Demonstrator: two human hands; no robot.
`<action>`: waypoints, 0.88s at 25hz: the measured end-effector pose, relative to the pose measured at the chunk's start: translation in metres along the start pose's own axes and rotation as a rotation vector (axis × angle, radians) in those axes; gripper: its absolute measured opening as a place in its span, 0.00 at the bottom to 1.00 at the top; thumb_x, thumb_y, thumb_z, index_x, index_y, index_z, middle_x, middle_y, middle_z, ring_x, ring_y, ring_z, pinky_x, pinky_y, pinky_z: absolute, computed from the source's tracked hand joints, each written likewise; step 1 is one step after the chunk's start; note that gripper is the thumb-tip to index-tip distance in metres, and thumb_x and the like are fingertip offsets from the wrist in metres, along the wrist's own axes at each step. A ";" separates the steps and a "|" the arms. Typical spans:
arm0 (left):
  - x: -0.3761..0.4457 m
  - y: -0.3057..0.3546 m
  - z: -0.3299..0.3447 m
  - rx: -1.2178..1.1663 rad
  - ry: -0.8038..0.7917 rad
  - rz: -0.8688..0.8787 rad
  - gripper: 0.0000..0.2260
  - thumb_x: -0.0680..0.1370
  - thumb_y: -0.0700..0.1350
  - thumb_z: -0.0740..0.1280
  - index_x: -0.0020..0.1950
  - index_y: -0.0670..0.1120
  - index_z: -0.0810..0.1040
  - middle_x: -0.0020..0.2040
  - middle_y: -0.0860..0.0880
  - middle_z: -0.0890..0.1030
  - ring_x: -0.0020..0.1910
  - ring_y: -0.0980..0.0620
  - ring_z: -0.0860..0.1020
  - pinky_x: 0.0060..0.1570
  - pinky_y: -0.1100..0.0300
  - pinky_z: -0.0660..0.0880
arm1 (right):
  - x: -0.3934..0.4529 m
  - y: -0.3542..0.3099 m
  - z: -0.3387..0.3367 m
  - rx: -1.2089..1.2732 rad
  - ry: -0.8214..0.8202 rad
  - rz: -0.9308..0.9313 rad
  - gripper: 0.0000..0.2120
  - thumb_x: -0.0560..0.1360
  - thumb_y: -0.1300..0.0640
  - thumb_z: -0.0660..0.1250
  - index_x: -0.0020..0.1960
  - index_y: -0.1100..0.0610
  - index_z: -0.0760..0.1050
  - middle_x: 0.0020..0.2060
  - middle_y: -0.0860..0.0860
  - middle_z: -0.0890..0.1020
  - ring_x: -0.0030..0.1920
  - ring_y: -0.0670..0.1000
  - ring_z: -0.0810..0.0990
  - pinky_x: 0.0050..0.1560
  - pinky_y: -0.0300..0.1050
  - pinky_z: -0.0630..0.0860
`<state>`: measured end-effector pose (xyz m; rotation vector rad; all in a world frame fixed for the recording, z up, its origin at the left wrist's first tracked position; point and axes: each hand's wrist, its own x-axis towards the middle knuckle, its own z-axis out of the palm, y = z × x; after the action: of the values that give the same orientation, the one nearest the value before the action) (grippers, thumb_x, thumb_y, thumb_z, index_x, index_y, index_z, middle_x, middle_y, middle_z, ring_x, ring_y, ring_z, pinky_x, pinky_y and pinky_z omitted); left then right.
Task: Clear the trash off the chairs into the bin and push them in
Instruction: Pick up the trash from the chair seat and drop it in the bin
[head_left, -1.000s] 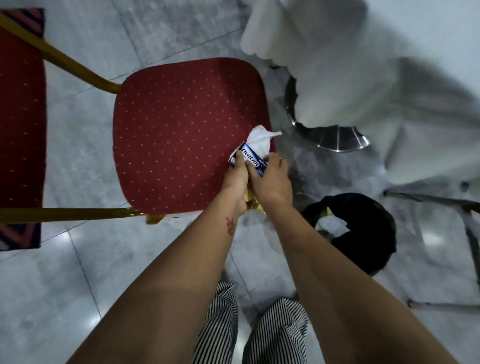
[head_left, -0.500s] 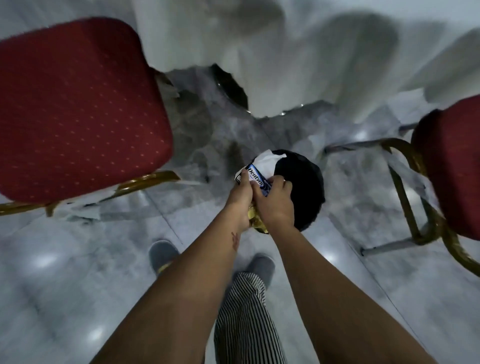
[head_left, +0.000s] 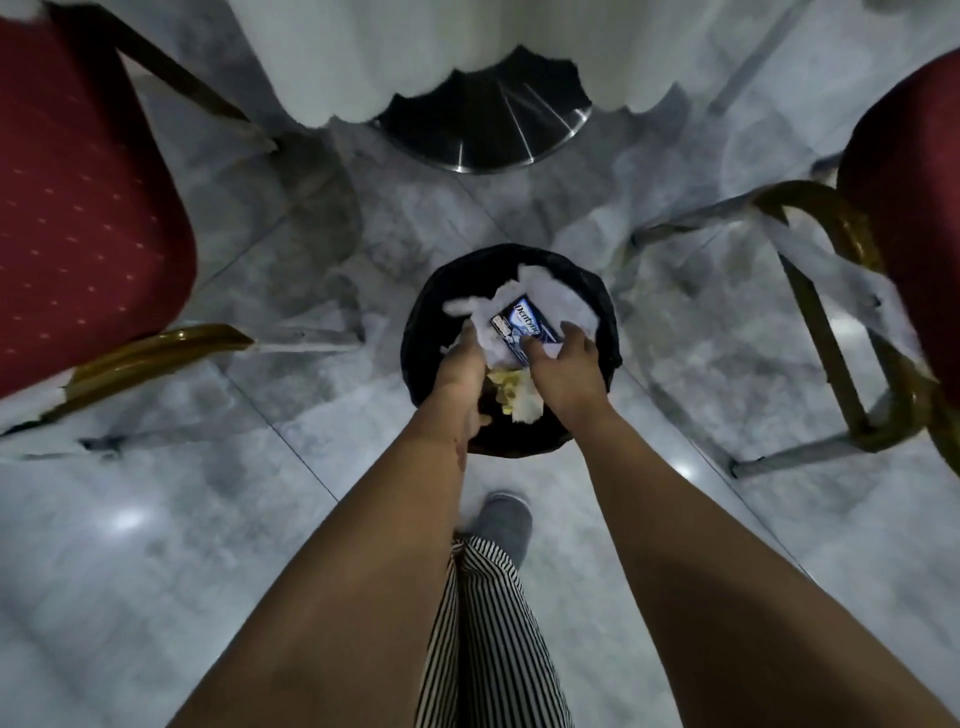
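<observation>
Both hands, left hand (head_left: 460, 364) and right hand (head_left: 563, 364), spread loosely over the black bin (head_left: 426, 332), releasing tissues (head_left: 561, 299) and a gum packet (head_left: 524, 325). Two red chairs (head_left: 78, 208) remain unpushed; any remaining trash is unseen.

Dim, bluish indoor light, with soft glare spots on the glossy floor (head_left: 130, 519) at 8 and 4 o'clock, wide-angle bending at the edges, slight blur throughout
</observation>
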<state>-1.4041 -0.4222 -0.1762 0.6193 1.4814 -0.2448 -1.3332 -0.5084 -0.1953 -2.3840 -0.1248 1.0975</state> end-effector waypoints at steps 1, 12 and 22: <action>0.006 -0.001 -0.001 0.014 0.027 0.011 0.27 0.80 0.64 0.54 0.67 0.46 0.75 0.59 0.45 0.79 0.56 0.45 0.77 0.59 0.51 0.73 | 0.003 0.006 0.000 -0.003 -0.013 -0.001 0.32 0.80 0.45 0.62 0.78 0.57 0.58 0.77 0.57 0.60 0.73 0.59 0.65 0.69 0.50 0.63; -0.064 -0.004 -0.001 0.887 0.119 0.480 0.25 0.82 0.59 0.54 0.74 0.47 0.68 0.72 0.44 0.72 0.69 0.42 0.71 0.67 0.50 0.69 | -0.079 0.011 -0.055 -0.072 0.007 -0.036 0.33 0.78 0.44 0.63 0.78 0.58 0.59 0.76 0.55 0.65 0.74 0.58 0.65 0.71 0.54 0.66; -0.193 0.040 0.105 1.357 0.041 0.915 0.27 0.82 0.59 0.54 0.77 0.46 0.60 0.77 0.42 0.63 0.74 0.41 0.64 0.72 0.45 0.62 | -0.141 0.004 -0.224 -0.147 0.422 -0.026 0.35 0.79 0.44 0.62 0.79 0.58 0.56 0.78 0.56 0.60 0.78 0.55 0.58 0.77 0.53 0.56</action>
<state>-1.3136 -0.4858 0.0180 2.2894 0.7459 -0.4948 -1.2635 -0.6439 0.0213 -2.6795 -0.0910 0.5697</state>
